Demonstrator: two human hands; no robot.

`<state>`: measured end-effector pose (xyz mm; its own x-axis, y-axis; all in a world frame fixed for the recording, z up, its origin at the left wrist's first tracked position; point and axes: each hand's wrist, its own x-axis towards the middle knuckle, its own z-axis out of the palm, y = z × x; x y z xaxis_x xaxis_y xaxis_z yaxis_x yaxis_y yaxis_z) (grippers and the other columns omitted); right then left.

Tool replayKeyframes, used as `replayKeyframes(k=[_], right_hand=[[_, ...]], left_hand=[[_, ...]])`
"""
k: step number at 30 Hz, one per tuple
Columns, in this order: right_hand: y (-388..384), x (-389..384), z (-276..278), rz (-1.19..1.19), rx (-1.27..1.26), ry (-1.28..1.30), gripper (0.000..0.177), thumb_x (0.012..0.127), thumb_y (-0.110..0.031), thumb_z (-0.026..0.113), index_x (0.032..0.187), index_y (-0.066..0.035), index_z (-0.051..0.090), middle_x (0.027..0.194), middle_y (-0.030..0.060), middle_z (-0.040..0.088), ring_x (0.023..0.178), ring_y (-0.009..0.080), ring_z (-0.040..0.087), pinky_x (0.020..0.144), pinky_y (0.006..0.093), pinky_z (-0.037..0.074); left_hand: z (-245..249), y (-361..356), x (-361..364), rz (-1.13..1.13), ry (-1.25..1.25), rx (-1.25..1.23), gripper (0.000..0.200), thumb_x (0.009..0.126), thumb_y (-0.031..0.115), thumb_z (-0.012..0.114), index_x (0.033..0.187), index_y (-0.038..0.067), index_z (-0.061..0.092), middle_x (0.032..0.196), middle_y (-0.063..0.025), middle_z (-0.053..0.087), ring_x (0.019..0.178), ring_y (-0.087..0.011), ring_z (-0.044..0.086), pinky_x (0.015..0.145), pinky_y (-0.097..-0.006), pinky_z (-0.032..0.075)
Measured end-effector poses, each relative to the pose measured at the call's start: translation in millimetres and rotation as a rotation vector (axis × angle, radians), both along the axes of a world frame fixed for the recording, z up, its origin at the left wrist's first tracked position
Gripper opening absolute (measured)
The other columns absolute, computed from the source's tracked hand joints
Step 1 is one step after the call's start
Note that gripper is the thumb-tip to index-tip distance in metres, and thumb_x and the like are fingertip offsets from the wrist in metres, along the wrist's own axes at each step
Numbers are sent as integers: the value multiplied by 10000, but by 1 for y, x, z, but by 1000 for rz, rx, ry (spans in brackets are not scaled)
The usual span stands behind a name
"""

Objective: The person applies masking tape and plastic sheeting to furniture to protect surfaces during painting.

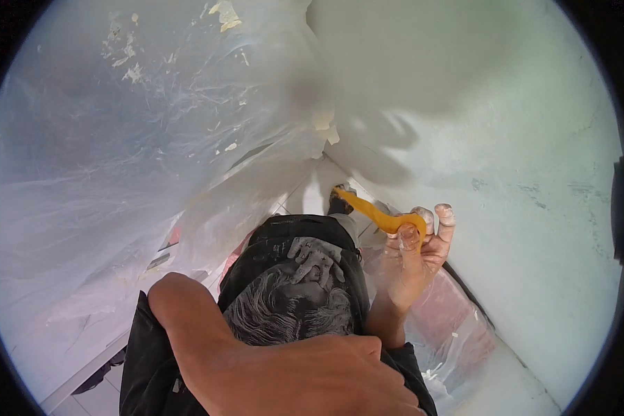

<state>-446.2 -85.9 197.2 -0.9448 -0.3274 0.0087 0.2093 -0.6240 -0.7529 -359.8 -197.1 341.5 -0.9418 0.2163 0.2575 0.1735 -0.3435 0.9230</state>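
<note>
Right hand: the right hand point(412, 260) is raised just right of centre, close to the wall, palm toward the camera.
Right fingers: they are closed around the near end of a yellow tool point(376, 215); the thumb presses on its looped end and the fingertips point(444, 212) behind it are smeared with white paste.
Yellow tool: a flat, narrow strip that slants from the hand up and left. Its far tip is over the corner where the wall meets the floor, but it cannot be told whether it touches anything there.
Left arm: the left arm point(208, 340) lies across the near bottom of the view, elbow pointing left and forearm running right.
Left hand: it runs off the near edge, so it cannot be told whether its fingers are open or closed, or whether they hold anything.
Shirt: a black shirt point(295, 243) with a grey print fills the middle, between the two arms.
Wall: a pale, patchy wall point(534, 139) takes up the right side, with a blurred shadow on it above the tool.
Plastic sheet: a clear plastic sheet point(152, 139) flecked with white and yellowish bits hangs over the left side.
Floor: light floor tiles point(312, 197) show at the far corner, just left of the tool's tip.
Lower right: more crumpled clear plastic point(457, 333) covers something pink beside the wall's foot.
</note>
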Motion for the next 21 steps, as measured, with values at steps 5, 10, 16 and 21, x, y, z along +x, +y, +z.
replayKeyframes(k=[5, 10, 16, 21], right_hand=[[3, 0, -5, -4, 37, 16, 483, 806, 81, 674, 1204, -13, 417, 917, 92, 607, 827, 122, 593, 747, 226, 491], [2, 1, -6, -4, 59, 16, 475, 811, 85, 664, 1207, -10, 421, 904, 80, 590, 820, 114, 590, 744, 224, 494], [10, -11, -7, -104, 57, 53, 476, 802, 114, 645, 1209, -3, 427, 918, 67, 580, 812, 111, 572, 731, 229, 497], [34, -23, 2, -380, 97, 157, 505, 786, 134, 635, 1219, -21, 427, 954, 25, 516, 922, 107, 528, 725, 234, 498]], left_hand=[[-4, 7, 3, -30, -21, 127, 186, 877, 152, 617, 732, 44, 573, 648, -85, 526, 579, -289, 513, 541, -367, 356], [-13, 1, 1, -46, -21, 135, 130, 870, 142, 590, 774, 54, 585, 697, -73, 567, 605, -243, 534, 568, -358, 358], [-76, -49, -25, 709, -224, -417, 177, 918, 73, 491, 881, -65, 595, 612, 1, 510, 517, -98, 414, 512, -248, 350], [-88, -91, -16, 899, -164, -321, 190, 946, 92, 464, 1004, -43, 585, 744, -10, 517, 669, -86, 445, 631, -223, 361]])
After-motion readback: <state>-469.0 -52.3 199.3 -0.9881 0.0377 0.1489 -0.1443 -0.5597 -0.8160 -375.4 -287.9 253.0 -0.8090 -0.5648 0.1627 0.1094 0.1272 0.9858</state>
